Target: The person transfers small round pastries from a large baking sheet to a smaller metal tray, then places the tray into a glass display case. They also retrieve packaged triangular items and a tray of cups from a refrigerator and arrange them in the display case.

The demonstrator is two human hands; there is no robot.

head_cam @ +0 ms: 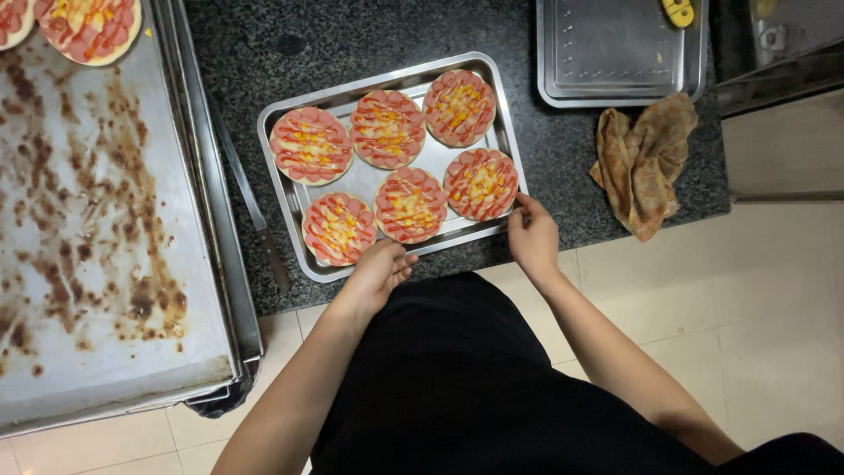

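A shiny steel tray (369,180) lies on the dark speckled counter (264,53) and carries several small round pizzas topped with sausage slices, cheese and red sauce, such as the one at the near left (338,229). My left hand (378,271) rests at the tray's near edge, fingers touching the rim below that pizza. My right hand (532,233) grips the tray's near right corner, fingers curled over the rim beside another pizza (481,183).
A large stained baking sheet (97,264) fills the left, with two more pizzas (88,26) at its far end. An empty steel tray (615,53) sits at the back right, a crumpled brown cloth (642,158) near it. A knife (255,215) lies beside the tray.
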